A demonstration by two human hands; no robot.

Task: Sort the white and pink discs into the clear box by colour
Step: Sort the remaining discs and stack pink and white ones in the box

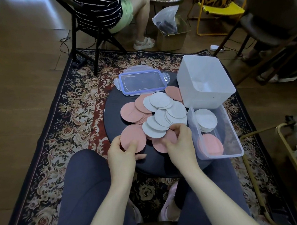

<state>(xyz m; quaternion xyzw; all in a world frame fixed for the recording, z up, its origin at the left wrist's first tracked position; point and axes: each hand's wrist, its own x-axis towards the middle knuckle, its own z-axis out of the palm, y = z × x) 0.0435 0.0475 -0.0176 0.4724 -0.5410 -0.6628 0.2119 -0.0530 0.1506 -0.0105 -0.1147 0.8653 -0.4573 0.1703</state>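
A loose pile of white discs (163,109) and pink discs (131,112) covers the dark round table (111,104). My left hand (122,153) grips a stack of pink discs (132,137) at the table's near edge. My right hand (180,141) pinches a pink disc (160,144) that lies partly under a white disc (154,132). The clear box (234,128) stands to the right, with white discs (206,119) in its far half and pink discs (210,145) in its near half.
A clear lid with a blue rim (142,81) lies at the table's far side. A large white tub (204,79) stands tilted behind the clear box. A seated person (111,10) is on a chair beyond the rug. My knees flank the table.
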